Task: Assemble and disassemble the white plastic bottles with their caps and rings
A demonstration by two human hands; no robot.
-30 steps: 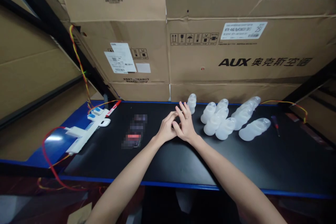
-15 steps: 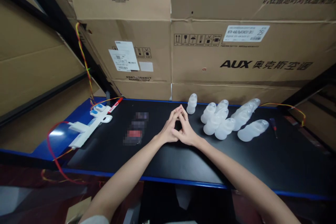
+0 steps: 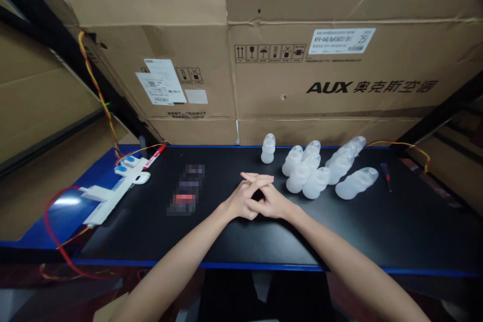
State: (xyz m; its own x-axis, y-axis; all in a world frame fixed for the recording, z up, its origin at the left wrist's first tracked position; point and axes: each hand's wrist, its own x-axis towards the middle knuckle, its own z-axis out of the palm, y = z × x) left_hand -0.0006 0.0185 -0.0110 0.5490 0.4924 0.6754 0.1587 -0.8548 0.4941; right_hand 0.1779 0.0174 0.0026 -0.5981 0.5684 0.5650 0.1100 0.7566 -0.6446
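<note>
My left hand (image 3: 238,201) and my right hand (image 3: 272,202) rest together on the black table mat (image 3: 234,236), fingers interlaced and closed on each other, with nothing held between them. Just beyond them one small translucent white bottle (image 3: 268,148) stands upright. To its right several more translucent bottles (image 3: 324,171) lie on their sides in a cluster, close to my right hand but not touching it. A blurred dark object with a red part (image 3: 185,189) lies to the left of my left hand.
Large cardboard boxes (image 3: 332,75) wall off the back of the table. At the left lie a white device with blue buttons (image 3: 113,187), a red marker (image 3: 154,156) and red and yellow wires (image 3: 56,241). A small screwdriver (image 3: 385,174) lies at the right.
My fingers went from raised with tips touching to folded down and interlaced, and both hands settled lower on the mat. The view shifted slightly.
</note>
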